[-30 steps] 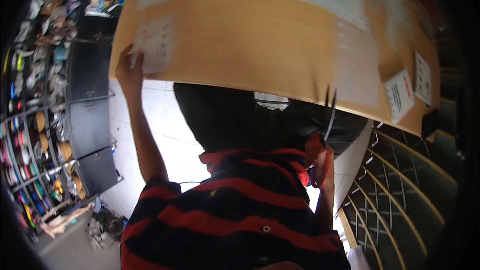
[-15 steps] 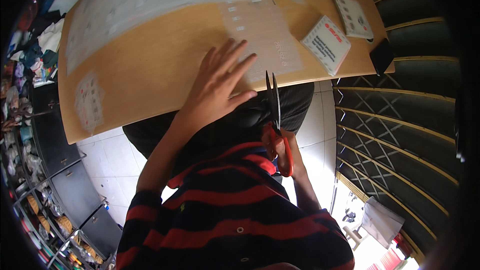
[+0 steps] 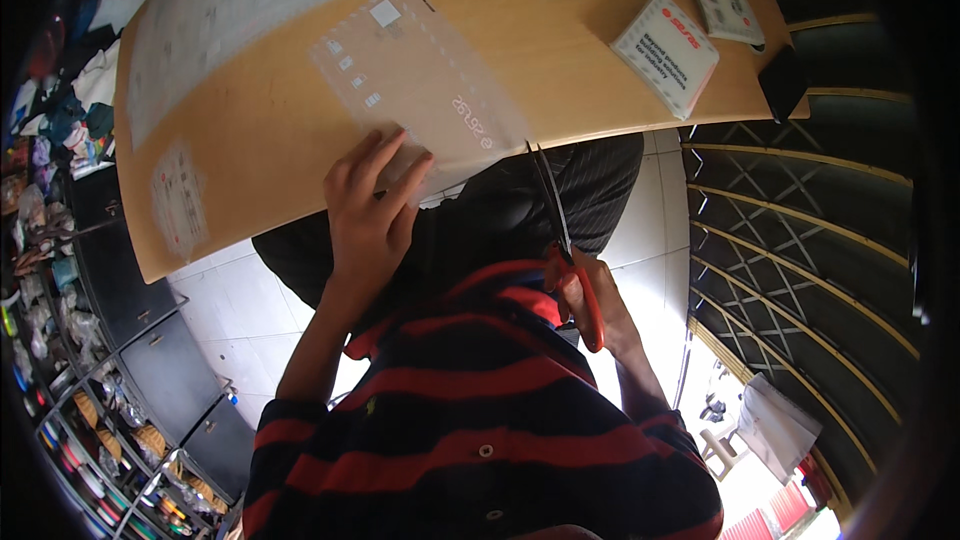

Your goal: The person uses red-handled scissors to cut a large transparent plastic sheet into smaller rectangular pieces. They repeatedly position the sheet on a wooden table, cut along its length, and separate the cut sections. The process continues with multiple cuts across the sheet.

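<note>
Scissors (image 3: 560, 240) in right hand (image 3: 590, 305), sheet (image 3: 420, 90) under left hand (image 3: 365, 215)

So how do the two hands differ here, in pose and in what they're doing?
The left hand lies flat, fingers spread, pressing the translucent sheet onto the wooden table. The right hand is curled around red-handled scissors, blades at the sheet's edge. Both are bare.

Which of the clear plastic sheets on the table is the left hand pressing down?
The left hand presses the small sheet at the table's near edge, beside the scissors; the long sheet farther back lies untouched.
</note>
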`<control>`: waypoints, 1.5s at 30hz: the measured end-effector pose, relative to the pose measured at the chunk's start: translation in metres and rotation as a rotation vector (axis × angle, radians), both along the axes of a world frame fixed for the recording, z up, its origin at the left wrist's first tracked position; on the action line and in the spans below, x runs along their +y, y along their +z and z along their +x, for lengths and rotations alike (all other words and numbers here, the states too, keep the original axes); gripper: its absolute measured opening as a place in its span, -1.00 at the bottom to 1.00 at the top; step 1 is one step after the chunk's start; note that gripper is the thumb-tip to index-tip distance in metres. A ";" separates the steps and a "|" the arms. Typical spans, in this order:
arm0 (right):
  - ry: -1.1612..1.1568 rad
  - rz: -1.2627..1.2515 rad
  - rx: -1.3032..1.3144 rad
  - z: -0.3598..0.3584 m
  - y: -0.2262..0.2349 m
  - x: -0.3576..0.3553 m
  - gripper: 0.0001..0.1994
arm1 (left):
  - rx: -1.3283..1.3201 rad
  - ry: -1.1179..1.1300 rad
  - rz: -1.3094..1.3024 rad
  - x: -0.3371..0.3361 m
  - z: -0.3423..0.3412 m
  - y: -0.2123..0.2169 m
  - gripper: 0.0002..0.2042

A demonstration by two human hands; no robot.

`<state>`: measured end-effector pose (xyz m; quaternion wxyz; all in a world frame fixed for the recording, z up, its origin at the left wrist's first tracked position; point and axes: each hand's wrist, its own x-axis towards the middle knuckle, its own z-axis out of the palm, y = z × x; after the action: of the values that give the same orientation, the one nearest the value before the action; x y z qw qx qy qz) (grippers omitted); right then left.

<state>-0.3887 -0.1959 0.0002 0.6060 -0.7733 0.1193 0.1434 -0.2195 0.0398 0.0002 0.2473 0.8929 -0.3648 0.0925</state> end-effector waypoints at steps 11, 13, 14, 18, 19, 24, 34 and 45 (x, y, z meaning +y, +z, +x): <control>-0.002 -0.050 0.028 0.011 0.019 0.021 -0.30 | 0.048 -0.001 -0.105 0.021 -0.004 -0.010 -0.63; -0.009 -0.034 0.022 0.015 0.023 0.027 -0.30 | 0.070 -0.013 -0.137 0.022 -0.005 -0.009 -0.63; -0.014 -0.024 0.013 0.017 0.024 0.029 -0.30 | 0.080 -0.018 -0.153 0.022 -0.006 -0.008 -0.62; 0.027 0.015 0.058 0.019 0.026 0.031 -0.31 | 0.100 -0.026 -0.151 0.025 -0.006 -0.005 -0.64; 0.040 0.022 0.057 0.019 0.026 0.030 -0.32 | 0.102 -0.029 -0.156 0.026 -0.007 -0.006 -0.64; 0.016 0.068 0.048 0.016 0.021 0.034 -0.34 | 0.107 -0.040 -0.177 0.032 -0.008 -0.012 -0.61; -0.010 0.056 0.082 0.013 0.014 0.036 -0.37 | 0.572 0.177 -0.873 0.003 -0.092 -0.044 -0.77; -0.004 -0.014 0.071 0.018 0.017 0.040 -0.39 | 1.441 0.268 -1.133 -0.073 -0.055 -0.013 -0.71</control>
<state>-0.3703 -0.1562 0.0168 0.5962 -0.7718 0.1434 0.1685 -0.2744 -0.0329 -0.0124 0.8011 0.5152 0.0830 -0.2929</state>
